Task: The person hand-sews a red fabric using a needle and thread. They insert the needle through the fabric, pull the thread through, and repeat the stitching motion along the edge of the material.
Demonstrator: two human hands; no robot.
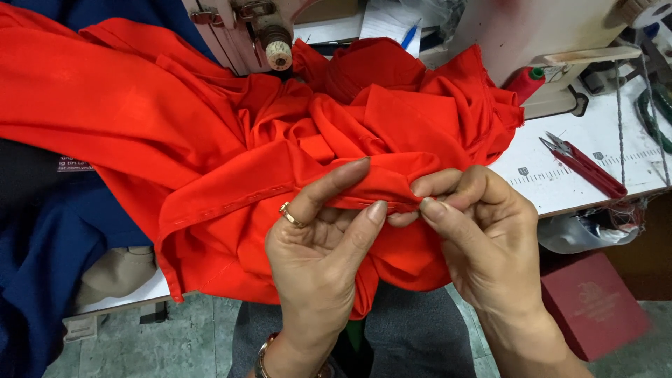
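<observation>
both forearms are bare, no sleeves. the left hand (318, 241) wears a gold ring (290, 215) with a small raised setting, and a gold-toned bracelet (263, 355) at the wrist. the right hand (483, 234) is unadorned. nails are short and unpainted. grey trousers (413, 336) cover the lap.

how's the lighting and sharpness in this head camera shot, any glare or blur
Head view: even, soft light; both hands, left and right, and the crumpled red cloth look sharp. Mild bright washout on the white table top and cream sewing machine body.

Bare tabletop (560, 185) right, perhaps beyond red snips (586, 168)
</observation>
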